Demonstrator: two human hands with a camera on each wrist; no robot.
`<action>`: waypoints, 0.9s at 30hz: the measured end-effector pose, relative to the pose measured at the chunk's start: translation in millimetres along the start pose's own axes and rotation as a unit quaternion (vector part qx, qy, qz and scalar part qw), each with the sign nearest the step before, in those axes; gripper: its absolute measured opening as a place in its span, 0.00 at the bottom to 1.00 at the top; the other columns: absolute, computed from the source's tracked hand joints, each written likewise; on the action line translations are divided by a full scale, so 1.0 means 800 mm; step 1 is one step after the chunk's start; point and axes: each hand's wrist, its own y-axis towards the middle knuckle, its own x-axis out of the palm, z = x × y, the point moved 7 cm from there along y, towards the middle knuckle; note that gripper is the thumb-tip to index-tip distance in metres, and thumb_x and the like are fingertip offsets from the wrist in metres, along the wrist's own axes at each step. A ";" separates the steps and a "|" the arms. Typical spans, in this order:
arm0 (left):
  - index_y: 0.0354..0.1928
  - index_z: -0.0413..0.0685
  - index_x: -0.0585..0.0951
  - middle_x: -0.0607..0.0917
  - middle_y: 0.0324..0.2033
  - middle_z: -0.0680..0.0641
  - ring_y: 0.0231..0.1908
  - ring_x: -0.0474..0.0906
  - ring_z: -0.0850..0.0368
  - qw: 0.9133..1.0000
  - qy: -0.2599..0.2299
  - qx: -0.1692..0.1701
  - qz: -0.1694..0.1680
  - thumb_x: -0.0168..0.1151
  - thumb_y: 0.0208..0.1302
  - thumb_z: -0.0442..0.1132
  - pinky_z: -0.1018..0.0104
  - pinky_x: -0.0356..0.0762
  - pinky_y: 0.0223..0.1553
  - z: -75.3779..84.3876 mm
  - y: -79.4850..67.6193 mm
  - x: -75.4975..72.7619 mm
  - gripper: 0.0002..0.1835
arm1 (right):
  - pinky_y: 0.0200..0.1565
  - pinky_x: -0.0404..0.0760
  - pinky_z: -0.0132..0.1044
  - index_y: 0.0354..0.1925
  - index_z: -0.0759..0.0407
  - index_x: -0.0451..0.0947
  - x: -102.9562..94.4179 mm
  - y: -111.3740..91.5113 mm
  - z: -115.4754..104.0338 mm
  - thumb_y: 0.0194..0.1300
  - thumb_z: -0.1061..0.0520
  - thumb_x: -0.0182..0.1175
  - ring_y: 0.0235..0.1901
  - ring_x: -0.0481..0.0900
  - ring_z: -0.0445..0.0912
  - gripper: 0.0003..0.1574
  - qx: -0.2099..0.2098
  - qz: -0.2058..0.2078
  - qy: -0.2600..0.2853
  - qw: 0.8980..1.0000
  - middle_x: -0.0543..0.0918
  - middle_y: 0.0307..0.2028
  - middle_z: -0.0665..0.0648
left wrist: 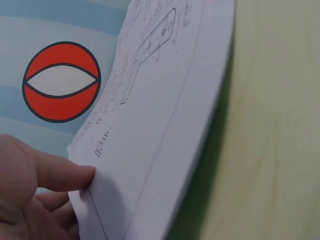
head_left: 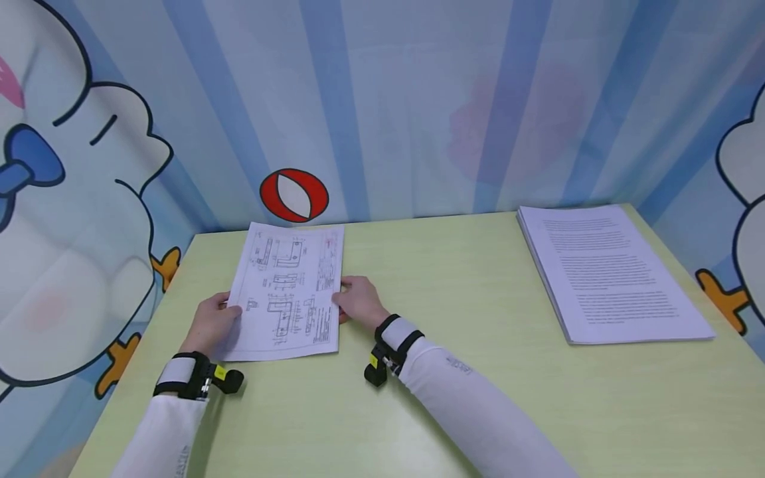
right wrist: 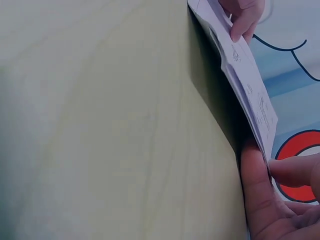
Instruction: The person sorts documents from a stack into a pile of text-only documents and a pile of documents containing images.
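Observation:
A few sheets of paper (head_left: 257, 332) printed with technical drawings lie between my two hands at the table's left. My left hand (head_left: 210, 324) pinches their left edge, thumb on top and fingers beneath, as the left wrist view shows. On the opposite edge, my right hand (head_left: 360, 300) pinches the sheets the same way. In the right wrist view the near edge of the sheets (right wrist: 245, 82) shows as thin layers, raised off the table with a dark shadow below.
A thick stack of text-printed paper (head_left: 609, 272) lies at the table's back right. The pale wooden table (head_left: 442, 279) stretches between it and the drawings. Behind stands a blue striped curtain (head_left: 406, 119) with cartoon figures. Each wrist wears a strapped camera.

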 end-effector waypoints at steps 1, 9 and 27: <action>0.70 0.36 0.54 0.70 0.59 0.32 0.53 0.68 0.40 1.000 0.000 -0.001 -0.001 0.42 0.70 0.39 0.44 0.67 0.58 -0.001 0.001 0.000 0.29 | 0.18 0.79 0.29 0.66 0.59 0.64 -0.001 0.000 0.001 0.61 0.62 0.56 0.15 0.77 0.42 0.34 0.002 0.001 0.003 1.000 0.84 0.29 0.59; 0.70 0.40 0.56 0.70 0.61 0.33 0.54 0.68 0.42 1.000 -0.003 -0.010 0.014 0.45 0.70 0.43 0.47 0.68 0.57 -0.005 0.007 -0.002 0.30 | 0.20 0.81 0.30 0.65 0.62 0.64 -0.011 0.001 0.001 0.61 0.61 0.57 0.14 0.78 0.42 0.34 0.000 -0.003 0.006 1.000 0.85 0.28 0.60; 0.70 0.59 0.60 0.67 0.66 0.42 0.59 0.64 0.43 0.997 -0.028 0.015 0.068 0.39 0.62 0.68 0.40 0.62 0.59 -0.025 0.061 0.010 0.37 | 0.31 0.85 0.34 0.60 0.64 0.71 -0.057 -0.015 0.014 0.64 0.56 0.55 0.25 0.83 0.45 0.27 -0.031 -0.052 0.034 0.998 0.85 0.33 0.63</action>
